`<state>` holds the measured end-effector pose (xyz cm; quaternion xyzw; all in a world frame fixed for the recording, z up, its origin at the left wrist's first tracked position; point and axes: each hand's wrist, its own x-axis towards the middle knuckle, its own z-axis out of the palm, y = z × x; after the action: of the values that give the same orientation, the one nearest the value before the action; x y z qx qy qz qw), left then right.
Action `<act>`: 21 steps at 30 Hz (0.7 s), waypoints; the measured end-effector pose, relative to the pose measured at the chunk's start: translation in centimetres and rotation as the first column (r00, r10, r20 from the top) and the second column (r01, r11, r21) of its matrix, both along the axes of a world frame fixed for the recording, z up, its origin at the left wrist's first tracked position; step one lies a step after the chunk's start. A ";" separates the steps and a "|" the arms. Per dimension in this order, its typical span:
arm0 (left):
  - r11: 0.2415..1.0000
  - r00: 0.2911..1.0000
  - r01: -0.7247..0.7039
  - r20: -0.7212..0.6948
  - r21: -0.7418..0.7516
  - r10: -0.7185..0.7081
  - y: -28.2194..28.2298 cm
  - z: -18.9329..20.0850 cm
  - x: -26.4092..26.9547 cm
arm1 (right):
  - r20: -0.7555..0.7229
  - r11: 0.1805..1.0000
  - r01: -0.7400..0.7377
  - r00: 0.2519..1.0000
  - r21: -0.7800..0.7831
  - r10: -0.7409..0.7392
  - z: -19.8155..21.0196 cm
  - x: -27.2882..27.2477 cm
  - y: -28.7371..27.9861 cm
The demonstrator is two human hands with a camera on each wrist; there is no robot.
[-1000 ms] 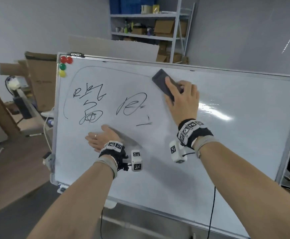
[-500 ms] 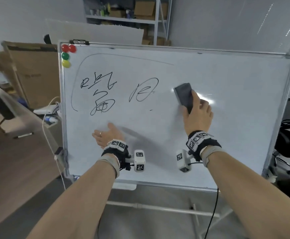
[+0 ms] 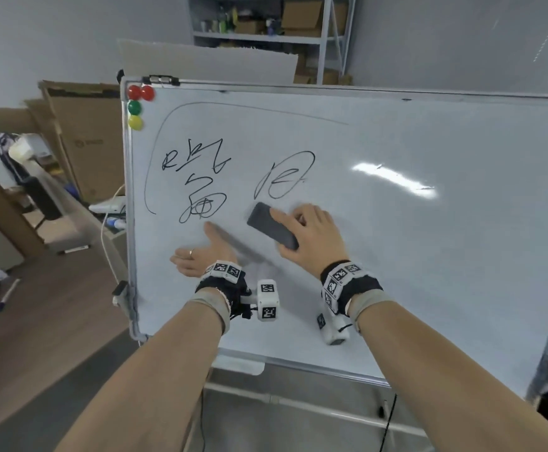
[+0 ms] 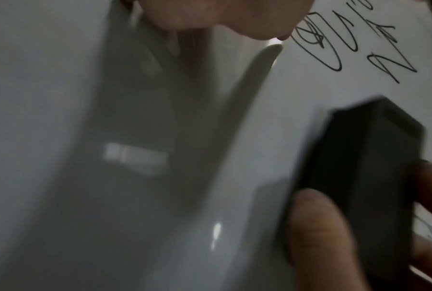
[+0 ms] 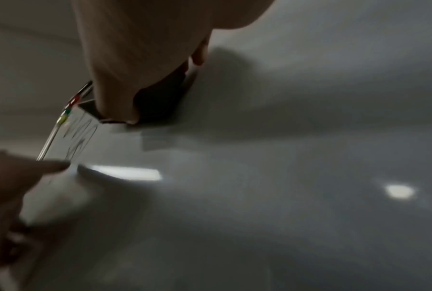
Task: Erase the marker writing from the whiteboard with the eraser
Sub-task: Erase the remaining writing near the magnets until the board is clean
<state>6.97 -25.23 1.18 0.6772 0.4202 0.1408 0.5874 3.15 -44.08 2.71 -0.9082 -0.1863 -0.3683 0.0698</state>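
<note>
Forearms: bare, each with a grey cuff and a black wristband [image 3: 347, 287] set with square black-and-white tags; a white boxy camera hangs under each wrist.
Left hand [image 3: 197, 257]: flat against the whiteboard [image 3: 429, 256] low on its left part, fingers straight and spread, a ring on one finger; it holds nothing.
Right hand [image 3: 311, 234]: curls over the eraser [image 3: 271, 230], thumb along the near edge and fingers on the far one, pressing it to the board.
Eraser: a dark oblong block with rounded ends and a matt top, lying slantwise just under the right-hand scribble [image 3: 285, 176]; the left wrist view shows its thick dark side [image 4: 359, 177] on the board.
Whiteboard: glossy white panel in a thin metal frame, tilted back on a stand, with a light glare on its right part.
Writing: thin black strokes; a left cluster [image 3: 197, 177] of loops and angles, a looped scribble to its right, and a long curved line [image 3: 233, 107] arcing round them from above and the left.
Magnets [image 3: 137, 107]: round and shiny, two red, one green, one yellow, in the top left corner.
Behind: flat cardboard boxes [image 3: 77, 135], markers on the wood-look floor [image 3: 38, 321], a metal shelf [image 3: 266, 37] of cartons.
</note>
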 end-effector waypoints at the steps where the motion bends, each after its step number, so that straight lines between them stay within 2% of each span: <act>1: 1.000 1.000 -0.012 0.005 -0.004 0.012 0.1 0.0 0.1 | -0.018 0.998 -0.037 0.999 -0.051 0.036 -0.4 0.0 0.2; 4: 0.996 0.996 -0.071 0.057 -0.047 0.074 0.2 0.1 0.3 | 0.052 0.998 -0.030 0.998 -0.047 0.033 -0.1 0.2 -0.5; 7: 0.992 0.991 -0.102 0.077 -0.076 0.108 -0.3 0.4 0.7 | 0.172 0.988 0.135 0.974 0.078 -0.146 1.8 0.8 -2.9; 10: 0.993 0.992 -0.106 0.069 -0.053 0.109 -0.6 0.6 1.4 | 0.245 0.899 0.302 0.889 0.318 -0.386 4.5 1.6 -5.4; 13: 0.994 0.994 -0.105 0.040 -0.026 0.106 -0.5 0.9 1.9 | 0.198 0.833 0.362 0.859 0.419 -0.473 6.2 2.6 -5.9; 15: 0.995 0.995 -0.102 0.021 -0.021 0.102 -0.1 0.9 2.2 | 0.179 0.838 0.327 0.881 0.437 -0.438 6.5 3.2 -4.5; 17: 0.994 0.994 -0.106 0.011 -0.016 0.106 0.3 0.8 2.3 | 0.154 0.894 0.252 0.933 0.370 -0.327 6.1 3.5 -2.2; 19: 0.991 0.990 -0.135 0.035 -0.004 0.135 0.5 0.9 2.4 | 0.107 0.975 0.137 0.982 0.173 -0.157 5.2 3.5 0.1; 21: 0.986 0.985 -0.167 0.048 -0.005 0.167 0.6 1.1 2.5 | 0.090 0.999 0.027 0.996 -0.018 -0.025 4.6 3.6 1.0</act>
<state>9.49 -24.67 2.31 0.6356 0.4613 0.2056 0.5838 6.72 -43.04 7.33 -0.8936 -0.1808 -0.4081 0.0478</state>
